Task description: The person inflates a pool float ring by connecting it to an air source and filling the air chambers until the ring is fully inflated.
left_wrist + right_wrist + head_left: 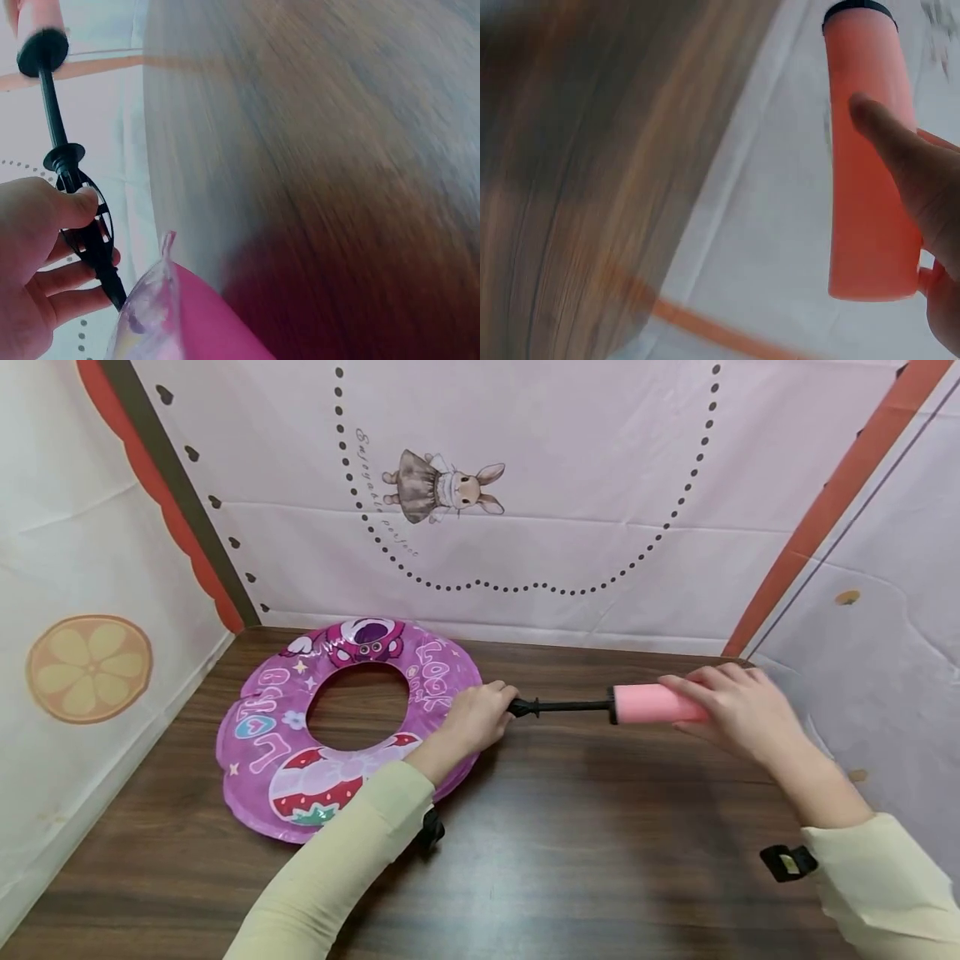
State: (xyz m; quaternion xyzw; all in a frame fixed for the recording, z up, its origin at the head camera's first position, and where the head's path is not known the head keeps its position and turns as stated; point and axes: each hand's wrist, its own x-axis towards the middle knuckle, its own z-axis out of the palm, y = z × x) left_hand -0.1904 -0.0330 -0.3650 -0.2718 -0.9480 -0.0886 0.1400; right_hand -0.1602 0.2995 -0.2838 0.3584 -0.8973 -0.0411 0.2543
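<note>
A purple inflatable swim ring (251,785) with printed letters, a bear and strawberries lies at the left of the table. My left hand (480,714) is over the ring's right side and grips the black end piece (91,244) of a hand air pump. In the left wrist view, its narrow tip meets the ring's edge (206,315); whether it sits in a valve is hidden. A thin black rod (573,706) runs from there to the pump's pink barrel (645,703). My right hand (738,710) holds that barrel, the thumb along its side in the right wrist view.
The brown wood-grain table (570,860) extends in front of both arms. Printed cloth walls (562,485) enclose it at the back and sides. A black wrist strap piece (787,863) hangs by the right sleeve.
</note>
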